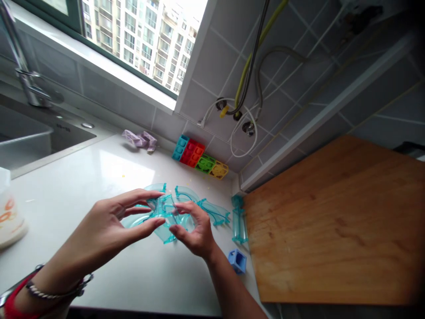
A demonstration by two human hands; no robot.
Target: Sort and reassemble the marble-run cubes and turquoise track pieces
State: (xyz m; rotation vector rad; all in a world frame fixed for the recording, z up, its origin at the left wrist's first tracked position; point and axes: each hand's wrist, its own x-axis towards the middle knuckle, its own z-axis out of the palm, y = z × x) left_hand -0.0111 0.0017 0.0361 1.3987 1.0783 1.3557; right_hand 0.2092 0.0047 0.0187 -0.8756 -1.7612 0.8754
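Between my two hands, above the counter, is a clear turquoise plastic track piece (163, 206). My left hand (128, 217) grips its left side, thumb below and fingers above. From the right, my right hand (195, 228) pinches the other side with thumb and forefinger. More see-through turquoise pieces lie behind and under the hands, among them a curved one (186, 192) and a forked-looking one (215, 212). The hands hide part of this pile, so I cannot tell whether the held piece touches another.
Blue, red, green and yellow blocks (199, 157) stand along the wall. A crumpled lilac thing (140, 140) lies near the sink (66, 144). At right are a turquoise straight piece (239, 221), a blue cube (237, 261) and a wooden board (332, 230). A white tub (11, 217) stands left.
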